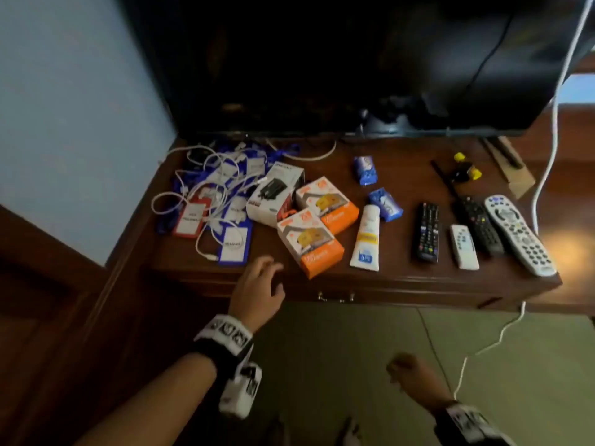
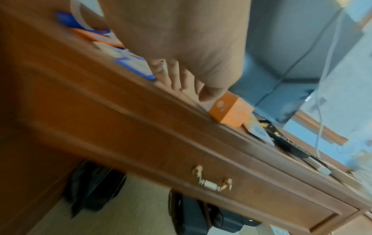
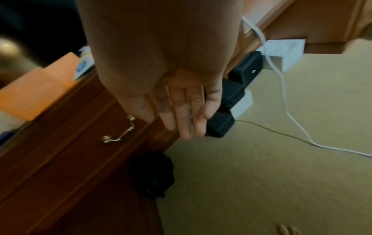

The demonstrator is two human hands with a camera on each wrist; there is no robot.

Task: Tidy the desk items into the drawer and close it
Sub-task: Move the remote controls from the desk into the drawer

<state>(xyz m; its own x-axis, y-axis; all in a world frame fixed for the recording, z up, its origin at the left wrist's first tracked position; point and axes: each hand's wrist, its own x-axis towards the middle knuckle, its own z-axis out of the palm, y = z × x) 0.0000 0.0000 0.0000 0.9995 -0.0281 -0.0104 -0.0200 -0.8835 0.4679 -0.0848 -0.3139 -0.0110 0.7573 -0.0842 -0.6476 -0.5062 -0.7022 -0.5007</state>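
Observation:
The drawer front [image 2: 201, 159] under the wooden desk top [image 1: 402, 278] is closed, and its brass handle [image 1: 336, 297] hangs free. On the desk lie two orange boxes [image 1: 310, 244], a white box [image 1: 275, 194], a pile of badge holders and white cables [image 1: 212, 201], a cream tube [image 1: 365, 239], two blue packets [image 1: 384, 204] and several remotes [image 1: 473, 233]. My left hand [image 1: 273, 278] hovers at the desk's front edge beside the nearer orange box [image 2: 230, 110], fingers relaxed and empty. My right hand [image 1: 402, 368] hangs low before the drawer, its fingers [image 3: 187, 114] straight, holding nothing.
A dark television [image 1: 354, 59] fills the back of the desk, with a white cable [image 1: 553, 123] trailing down to the carpet [image 1: 354, 365]. Black bags and a white box [image 3: 227, 98] sit on the floor under the desk. A blue wall [image 1: 64, 123] stands on the left.

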